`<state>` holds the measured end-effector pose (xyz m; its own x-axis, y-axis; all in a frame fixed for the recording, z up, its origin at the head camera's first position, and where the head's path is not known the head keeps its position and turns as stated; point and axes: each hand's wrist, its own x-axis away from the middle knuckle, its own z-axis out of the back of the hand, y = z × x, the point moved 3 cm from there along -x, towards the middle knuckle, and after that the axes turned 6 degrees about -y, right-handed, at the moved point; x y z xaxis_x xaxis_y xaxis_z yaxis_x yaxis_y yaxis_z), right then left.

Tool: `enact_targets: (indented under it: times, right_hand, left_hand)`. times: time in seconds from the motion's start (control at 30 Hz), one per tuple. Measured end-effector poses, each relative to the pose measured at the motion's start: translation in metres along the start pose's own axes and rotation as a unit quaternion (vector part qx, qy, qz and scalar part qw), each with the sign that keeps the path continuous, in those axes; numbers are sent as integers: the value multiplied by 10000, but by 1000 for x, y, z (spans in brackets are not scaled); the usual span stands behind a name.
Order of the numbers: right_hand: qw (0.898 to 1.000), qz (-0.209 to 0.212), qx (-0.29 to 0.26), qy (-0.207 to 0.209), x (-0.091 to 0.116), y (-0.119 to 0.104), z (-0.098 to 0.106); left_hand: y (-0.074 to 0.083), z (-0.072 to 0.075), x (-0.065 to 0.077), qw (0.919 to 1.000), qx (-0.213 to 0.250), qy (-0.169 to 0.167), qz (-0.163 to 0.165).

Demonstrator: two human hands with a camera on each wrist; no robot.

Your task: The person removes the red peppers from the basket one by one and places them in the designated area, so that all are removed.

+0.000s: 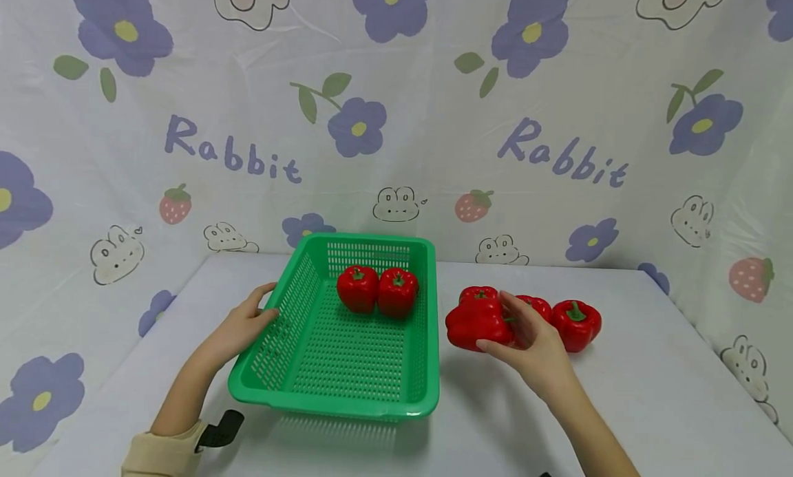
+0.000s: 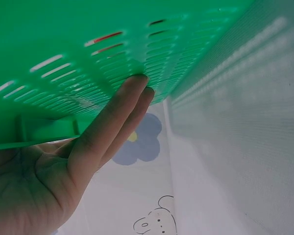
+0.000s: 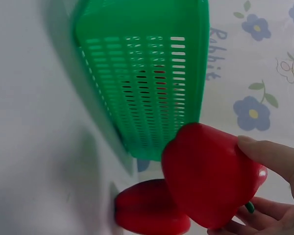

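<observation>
My left hand [image 1: 244,325] grips the left rim of a green plastic basket [image 1: 334,409]. Its thumb lies over the rim, while two fingers extend along the slotted outer wall in the left wrist view. Two red bell peppers [image 1: 358,290] stand side by side at the back of the basket. Just right of the basket, my right hand [image 1: 535,346] holds another red bell pepper [image 3: 206,171] between thumb and fingers, above the table. That pepper lies sideways, its green stem toward the palm.
Behind the right hand, several red bell peppers rest on the white table [image 1: 657,380], one rightmost pepper [image 1: 576,325] standing stem up. A patterned cloth [image 1: 434,119] with flowers and rabbits rises behind the table and at its sides.
</observation>
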<state>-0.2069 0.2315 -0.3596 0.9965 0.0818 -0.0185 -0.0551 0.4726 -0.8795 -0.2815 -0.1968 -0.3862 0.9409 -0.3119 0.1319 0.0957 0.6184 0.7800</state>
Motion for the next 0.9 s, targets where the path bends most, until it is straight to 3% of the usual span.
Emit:
enact_targets:
  times: [0.27, 0.63, 0.9]
  right_hand:
    - [9997, -220, 97, -41, 2, 18, -9]
    - [9947, -156, 1009, 155, 3, 29, -18]
    - [9938, -244, 1079, 86, 0, 33, -23]
  left_hand:
    - [1, -1, 1, 10000, -34, -2, 3]
    - [4, 1, 1, 10000, -44, 12, -24]
    - [3, 0, 1, 10000, -57, 34, -13]
